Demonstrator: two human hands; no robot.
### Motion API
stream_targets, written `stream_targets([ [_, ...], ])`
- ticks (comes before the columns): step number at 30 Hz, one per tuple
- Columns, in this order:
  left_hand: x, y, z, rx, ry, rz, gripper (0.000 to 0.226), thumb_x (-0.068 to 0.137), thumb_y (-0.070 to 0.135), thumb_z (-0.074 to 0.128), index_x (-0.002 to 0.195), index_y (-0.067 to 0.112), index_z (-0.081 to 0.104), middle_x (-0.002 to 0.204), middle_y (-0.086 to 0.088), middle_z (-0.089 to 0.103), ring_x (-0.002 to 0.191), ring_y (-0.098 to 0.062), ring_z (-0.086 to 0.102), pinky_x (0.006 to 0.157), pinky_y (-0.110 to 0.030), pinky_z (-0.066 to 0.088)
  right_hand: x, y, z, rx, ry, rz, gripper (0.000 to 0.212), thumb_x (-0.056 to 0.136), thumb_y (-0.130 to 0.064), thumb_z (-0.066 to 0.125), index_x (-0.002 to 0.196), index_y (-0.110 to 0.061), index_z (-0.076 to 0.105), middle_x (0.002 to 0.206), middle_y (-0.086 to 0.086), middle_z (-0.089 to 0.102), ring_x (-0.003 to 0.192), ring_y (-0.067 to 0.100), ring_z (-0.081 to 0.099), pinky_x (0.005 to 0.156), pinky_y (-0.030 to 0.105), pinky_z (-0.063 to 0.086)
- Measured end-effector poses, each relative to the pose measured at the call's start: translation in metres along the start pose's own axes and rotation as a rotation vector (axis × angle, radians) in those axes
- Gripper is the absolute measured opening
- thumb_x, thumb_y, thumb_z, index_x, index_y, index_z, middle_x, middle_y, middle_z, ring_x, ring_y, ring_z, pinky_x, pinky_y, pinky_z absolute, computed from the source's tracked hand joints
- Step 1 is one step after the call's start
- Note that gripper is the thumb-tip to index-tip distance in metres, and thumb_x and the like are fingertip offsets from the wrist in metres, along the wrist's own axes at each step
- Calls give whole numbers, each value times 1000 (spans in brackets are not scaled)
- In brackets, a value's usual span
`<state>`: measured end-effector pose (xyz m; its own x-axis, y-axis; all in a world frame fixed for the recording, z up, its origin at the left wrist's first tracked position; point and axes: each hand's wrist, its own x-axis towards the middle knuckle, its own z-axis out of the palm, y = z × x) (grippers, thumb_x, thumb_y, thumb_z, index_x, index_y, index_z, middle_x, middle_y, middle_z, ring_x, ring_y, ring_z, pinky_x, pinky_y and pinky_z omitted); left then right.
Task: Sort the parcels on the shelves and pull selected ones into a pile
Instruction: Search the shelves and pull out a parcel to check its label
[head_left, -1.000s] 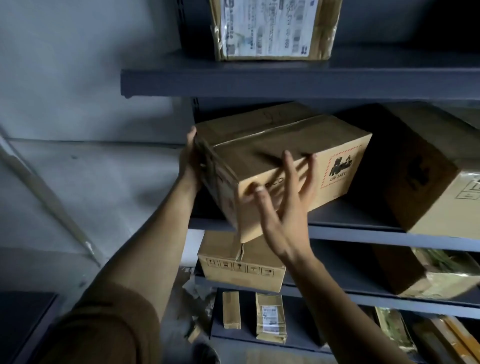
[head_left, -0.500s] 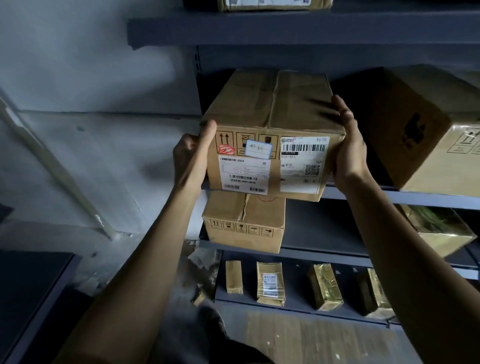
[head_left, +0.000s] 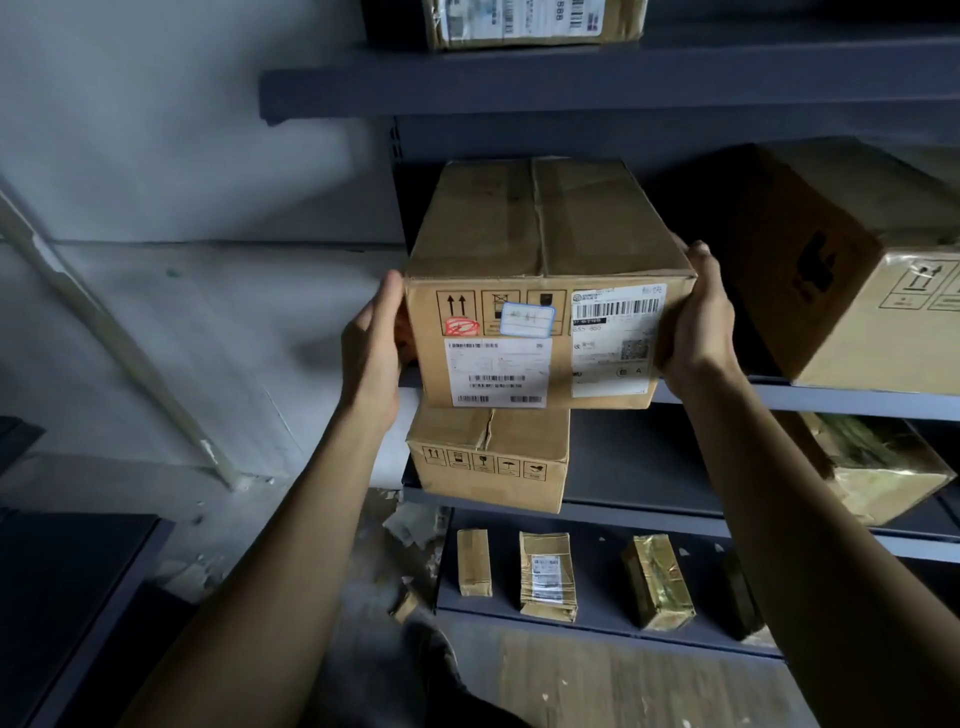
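Right grip (head_left: 696, 322) slid forward; box (head_left: 545, 234) clamped between it and left grip (head_left: 371, 338).

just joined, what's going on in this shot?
A person is sorting parcels at a metal rack. They hold a cardboard box between both hands, the left hand on its left side and the right hand at its right top corner, with the labelled face toward the camera. The box sticks out past the front edge of the shelf; whether it rests on it is hidden. A larger box sits to its right and a smaller box on the shelf below.
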<state>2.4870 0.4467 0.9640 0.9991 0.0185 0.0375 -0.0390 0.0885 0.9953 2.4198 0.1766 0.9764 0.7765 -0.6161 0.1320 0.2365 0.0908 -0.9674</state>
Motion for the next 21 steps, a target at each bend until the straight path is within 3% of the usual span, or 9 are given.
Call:
stream_targets([
  [2, -2, -2, 3, -105, 19, -73, 63, 93, 76, 42, 68, 26, 71, 80, -1, 76, 76, -19, 74, 65, -31, 55, 0, 8, -7, -27, 116, 14, 51, 112, -42, 32, 96, -23, 76, 83, -7, 80, 85, 5, 74, 89, 29, 55],
  [5, -6, -4, 21, -162, -33, -118, 65, 101, 71, 32, 105, 22, 76, 101, -3, 80, 98, -24, 75, 92, -45, 59, -5, 20, -9, -55, 167, 32, 58, 113, -41, 28, 79, -21, 70, 68, -10, 74, 68, 2, 69, 71, 21, 52],
  [6, -11, -2, 30, -160, -21, -134, 62, 106, 63, 29, 107, 22, 74, 96, 1, 81, 100, -25, 74, 98, -44, 57, -6, 22, -9, -44, 187, 48, 58, 113, -43, 29, 78, -21, 69, 67, -10, 72, 67, 3, 67, 72, 23, 51],
  [8, -22, -4, 44, -133, -40, -151, 58, 110, 55, 24, 98, 25, 72, 79, 10, 79, 95, -21, 73, 92, -37, 58, -4, 21, -14, 0, 302, 71, 53, 111, -45, 32, 74, -23, 65, 69, -10, 67, 69, 8, 62, 75, 30, 48],
  [10, -37, -12, 58, -117, -195, -134, 61, 108, 60, 21, 112, 24, 70, 97, 6, 80, 102, -19, 74, 82, -32, 60, 3, 18, -23, 21, 429, 80, 49, 109, -44, 34, 78, -23, 65, 78, -10, 67, 87, 14, 66, 85, 32, 49],
  [13, -47, -27, 70, -56, -238, -57, 84, 83, 85, 46, 143, 27, 49, 136, -1, 65, 124, -18, 64, 98, -36, 53, 6, 14, -36, -8, 488, 100, 47, 111, -44, 31, 88, -22, 65, 91, -17, 66, 106, 15, 64, 91, 25, 43],
  [17, -7, -15, 68, -104, -164, -139, 112, 52, 98, 64, 142, 33, 54, 138, 2, 66, 127, -20, 62, 111, -47, 44, 0, 19, -41, -44, 470, 134, 43, 112, -48, 27, 115, -27, 65, 100, -18, 63, 103, 8, 58, 95, 23, 38],
  [21, 53, 19, 62, -115, -328, -183, 83, 80, 79, 60, 140, 23, 64, 135, -7, 69, 127, -29, 64, 115, -50, 42, -7, 25, -40, -58, 496, 142, 41, 112, -47, 27, 107, -31, 64, 100, -23, 63, 97, -3, 58, 94, 26, 39],
])
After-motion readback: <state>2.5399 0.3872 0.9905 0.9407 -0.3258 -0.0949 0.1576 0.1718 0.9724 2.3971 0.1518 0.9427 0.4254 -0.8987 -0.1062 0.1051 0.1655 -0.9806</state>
